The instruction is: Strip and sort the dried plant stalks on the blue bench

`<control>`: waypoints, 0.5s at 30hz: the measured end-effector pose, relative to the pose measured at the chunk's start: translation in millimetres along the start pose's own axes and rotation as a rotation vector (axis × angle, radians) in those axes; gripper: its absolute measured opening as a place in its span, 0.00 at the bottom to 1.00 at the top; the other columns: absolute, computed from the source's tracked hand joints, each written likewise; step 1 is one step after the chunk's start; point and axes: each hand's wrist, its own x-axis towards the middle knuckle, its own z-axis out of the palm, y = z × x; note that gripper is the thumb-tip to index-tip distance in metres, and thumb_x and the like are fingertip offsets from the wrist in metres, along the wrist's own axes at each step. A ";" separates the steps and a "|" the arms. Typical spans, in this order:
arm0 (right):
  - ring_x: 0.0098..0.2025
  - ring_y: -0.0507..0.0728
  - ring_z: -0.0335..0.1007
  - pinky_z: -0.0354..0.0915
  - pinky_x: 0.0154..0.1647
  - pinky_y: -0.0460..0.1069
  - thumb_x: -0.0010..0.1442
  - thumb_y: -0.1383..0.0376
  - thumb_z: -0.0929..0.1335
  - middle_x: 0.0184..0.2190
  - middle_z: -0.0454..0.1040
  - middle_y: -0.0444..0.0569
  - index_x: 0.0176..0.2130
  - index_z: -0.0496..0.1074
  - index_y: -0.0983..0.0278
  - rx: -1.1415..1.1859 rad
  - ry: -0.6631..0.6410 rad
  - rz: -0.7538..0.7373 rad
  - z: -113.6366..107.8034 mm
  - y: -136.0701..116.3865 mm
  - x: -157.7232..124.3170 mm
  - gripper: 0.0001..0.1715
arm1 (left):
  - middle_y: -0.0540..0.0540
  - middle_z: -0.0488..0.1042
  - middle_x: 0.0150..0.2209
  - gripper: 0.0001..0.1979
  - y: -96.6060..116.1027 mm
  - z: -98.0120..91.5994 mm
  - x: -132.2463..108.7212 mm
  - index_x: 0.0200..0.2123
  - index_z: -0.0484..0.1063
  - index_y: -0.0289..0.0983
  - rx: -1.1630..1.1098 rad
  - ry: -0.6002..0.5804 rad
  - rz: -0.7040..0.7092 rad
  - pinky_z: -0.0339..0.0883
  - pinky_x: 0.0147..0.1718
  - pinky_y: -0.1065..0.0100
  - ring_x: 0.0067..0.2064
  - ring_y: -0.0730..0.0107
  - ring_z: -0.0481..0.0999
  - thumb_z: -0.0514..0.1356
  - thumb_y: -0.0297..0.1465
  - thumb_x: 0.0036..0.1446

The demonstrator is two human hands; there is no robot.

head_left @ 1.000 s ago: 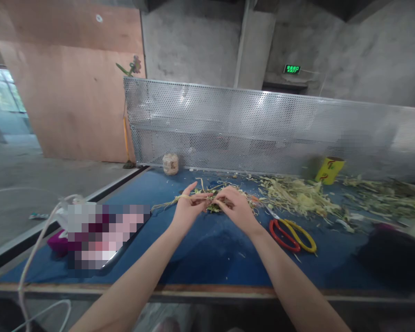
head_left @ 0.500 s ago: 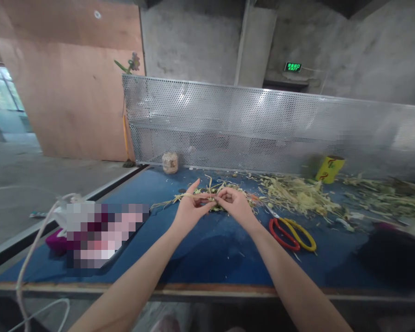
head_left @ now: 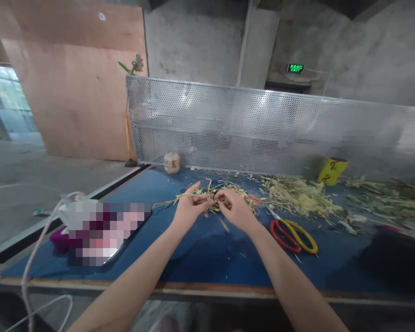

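Note:
My left hand (head_left: 187, 210) is closed in a light grip on a pale strip of dried plant fibre, perhaps husk. The long ends of the fibre strip (head_left: 166, 203) trail out to the left of that hand. Opposite it, my right hand (head_left: 235, 208) pinches the same work, its fingertips meeting those of the left. What lies right between the fingertips is too small to make out. Behind and under both hands spreads a heap of yellow-green shreds (head_left: 244, 196). Scissors (head_left: 299, 237) with one red and one yellow handle lie right of my right forearm.
More loose dry strips (head_left: 297, 196) cover the back right of the blue table (head_left: 207, 258). A yellow can (head_left: 333, 171) and a whitish jar (head_left: 172, 163) stand by the perforated metal screen (head_left: 207, 124). A dark device (head_left: 124, 240), partly pixelated, lies at left, near a cable (head_left: 32, 258).
The fingers of my right hand have shifted slightly at the pinch point. A small pale scrap now shows on the table just below the hands. The whole view has moved a little.

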 end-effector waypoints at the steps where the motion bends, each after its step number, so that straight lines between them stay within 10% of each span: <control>1: 0.25 0.50 0.59 0.58 0.27 0.45 0.53 0.71 0.59 0.31 0.66 0.46 0.35 0.63 0.63 -0.002 -0.018 -0.005 -0.7 -1.0 -0.9 0.08 | 0.39 0.75 0.35 0.44 -0.3 -0.5 0.6 0.56 0.49 0.30 -0.024 0.011 -0.021 0.62 0.18 0.71 0.16 0.80 0.65 0.66 0.27 0.36; 15: 0.38 0.55 0.67 0.62 0.36 0.48 0.55 0.61 0.63 0.38 0.71 0.49 0.41 0.66 0.61 -0.207 -0.045 -0.139 0.2 -2.0 -4.8 0.13 | 0.41 0.76 0.30 0.40 -6.9 -1.3 3.2 0.53 0.53 0.26 -0.183 0.086 -0.140 0.59 0.17 0.75 0.22 0.75 0.69 0.66 0.24 0.34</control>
